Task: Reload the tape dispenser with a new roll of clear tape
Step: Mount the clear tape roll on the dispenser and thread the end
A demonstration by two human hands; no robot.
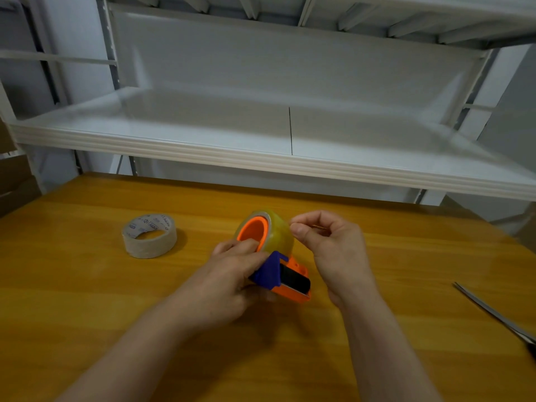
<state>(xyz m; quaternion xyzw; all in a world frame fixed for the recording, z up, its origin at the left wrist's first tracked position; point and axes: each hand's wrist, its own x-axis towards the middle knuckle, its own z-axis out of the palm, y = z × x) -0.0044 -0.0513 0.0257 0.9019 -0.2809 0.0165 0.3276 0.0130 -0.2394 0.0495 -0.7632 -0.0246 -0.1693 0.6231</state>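
Note:
An orange and blue tape dispenser (285, 278) is held just above the wooden table (87, 285) at the centre. A roll of clear tape (278, 235) sits on its orange hub. My left hand (232, 274) grips the dispenser body from the left, thumb near the hub. My right hand (327, 245) is at the roll's right side, with thumb and forefinger pinched together at the roll's edge; whether they hold the tape's end is too fine to tell. A nearly used-up cardboard tape core (149, 235) lies flat on the table to the left.
Scissors (499, 314) lie near the table's right edge. A white metal shelf (290, 161) overhangs the table's far side. Cardboard boxes (11, 175) stand at the far left.

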